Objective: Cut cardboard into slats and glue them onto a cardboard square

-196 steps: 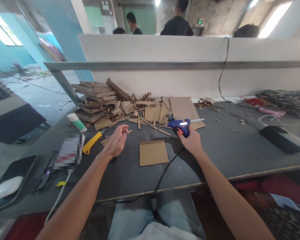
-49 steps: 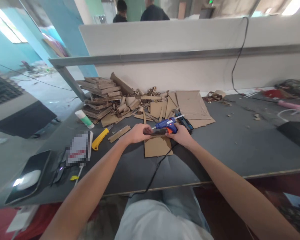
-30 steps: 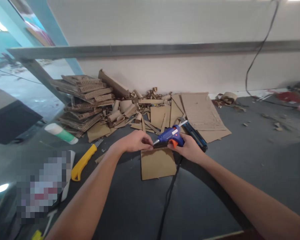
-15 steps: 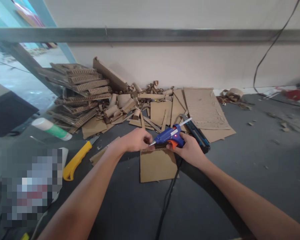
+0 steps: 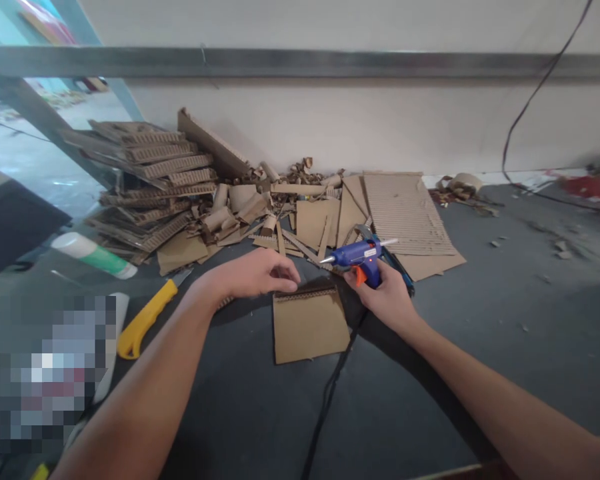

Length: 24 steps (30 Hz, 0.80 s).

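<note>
My right hand (image 5: pixel 387 293) is wrapped round the handle of a blue hot glue gun (image 5: pixel 355 255) with an orange trigger, a small red light and a clear glue stick out of its back. Its metal nozzle points left, above the table. Over the far left corner of a cardboard square (image 5: pixel 310 327) hovers my left hand (image 5: pixel 263 273), fingers loosely curved and apart, with nothing seen in them. The square lies flat and has a corrugated strip (image 5: pixel 307 294) along its far edge. A black cord (image 5: pixel 325 407) runs past the square's right side.
A yellow-handled knife (image 5: pixel 147 319), a white-and-green tube (image 5: pixel 95 255) and a blurred-out item lie at left. Behind are stacked cardboard pads (image 5: pixel 155 167), scraps (image 5: pixel 240 203) and a ribbed sheet (image 5: pixel 405 213). A blue tool (image 5: pixel 405 273) lies partly hidden behind my right hand.
The glue gun has moved right, away from my left hand, and its nozzle now points more level. My left hand's fingers have loosened apart. The view has shifted slightly.
</note>
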Tool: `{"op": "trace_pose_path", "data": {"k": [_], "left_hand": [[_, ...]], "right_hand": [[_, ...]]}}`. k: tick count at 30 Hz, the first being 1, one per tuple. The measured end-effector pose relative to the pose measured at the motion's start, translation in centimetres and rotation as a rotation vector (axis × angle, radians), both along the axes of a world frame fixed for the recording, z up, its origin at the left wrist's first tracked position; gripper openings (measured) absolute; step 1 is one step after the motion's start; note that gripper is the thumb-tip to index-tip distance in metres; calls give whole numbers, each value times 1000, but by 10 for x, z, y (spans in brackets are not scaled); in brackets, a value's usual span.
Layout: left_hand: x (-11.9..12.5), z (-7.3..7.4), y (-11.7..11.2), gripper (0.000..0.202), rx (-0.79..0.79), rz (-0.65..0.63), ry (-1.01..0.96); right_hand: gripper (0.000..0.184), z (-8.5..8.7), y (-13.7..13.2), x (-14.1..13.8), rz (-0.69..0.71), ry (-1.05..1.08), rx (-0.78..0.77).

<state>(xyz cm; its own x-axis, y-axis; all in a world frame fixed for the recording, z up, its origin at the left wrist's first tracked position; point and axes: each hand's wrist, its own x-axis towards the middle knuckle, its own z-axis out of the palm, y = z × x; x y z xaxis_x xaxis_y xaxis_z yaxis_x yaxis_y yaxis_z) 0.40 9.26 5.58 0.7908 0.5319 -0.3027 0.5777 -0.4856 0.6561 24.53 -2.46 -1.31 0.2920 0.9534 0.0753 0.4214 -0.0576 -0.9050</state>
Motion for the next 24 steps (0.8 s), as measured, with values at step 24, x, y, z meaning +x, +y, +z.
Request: {"op": "trace_pose_path", "data": {"k": [24], "left_hand": [[3,-6,0,18,-67,-29,112]], "right_hand": [[38,-4,1,0,108,-180,13]]}}
